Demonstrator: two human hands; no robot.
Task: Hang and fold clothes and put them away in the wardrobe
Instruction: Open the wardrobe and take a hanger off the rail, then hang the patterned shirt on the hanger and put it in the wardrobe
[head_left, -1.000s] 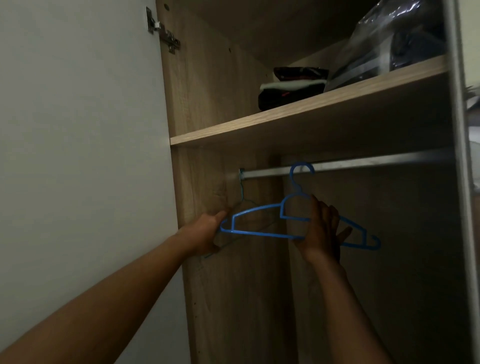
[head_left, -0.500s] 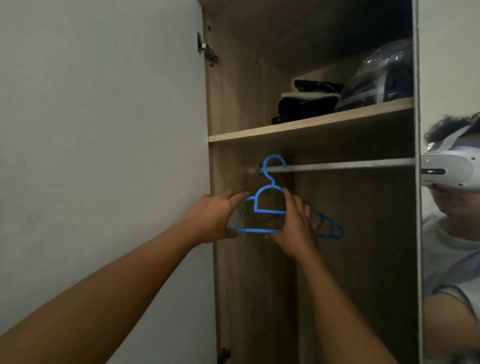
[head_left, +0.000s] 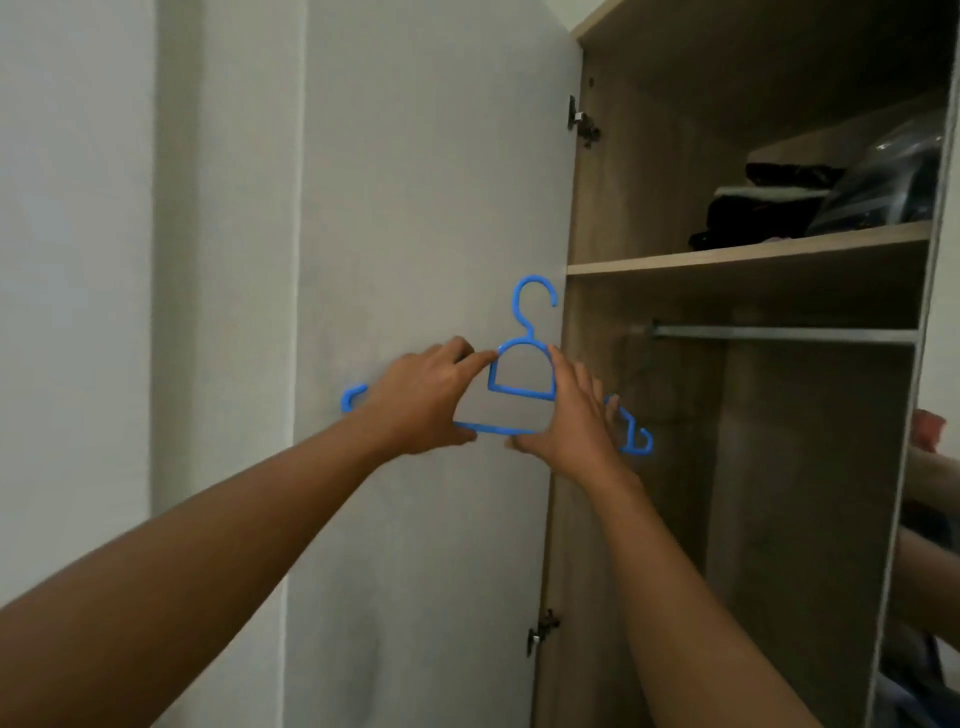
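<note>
**Both hands on the hanger**

Left hand and right hand each clasp it — fingers over its shoulders, thumbs under its bottom bar. Its hook rises between them; the rail lies right of the right hand.

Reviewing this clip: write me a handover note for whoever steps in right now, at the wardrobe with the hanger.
Left hand: holds the blue hanger by its left shoulder and bottom bar.
Right hand: holds its right side, thumb under the bottom bar.
Hanger: bare, upright, in front of the open wardrobe door, off the rail.
Done: folded dark clothes lie on the shelf.
Left: put a garment on the hanger, then hook it on the rail.
</note>
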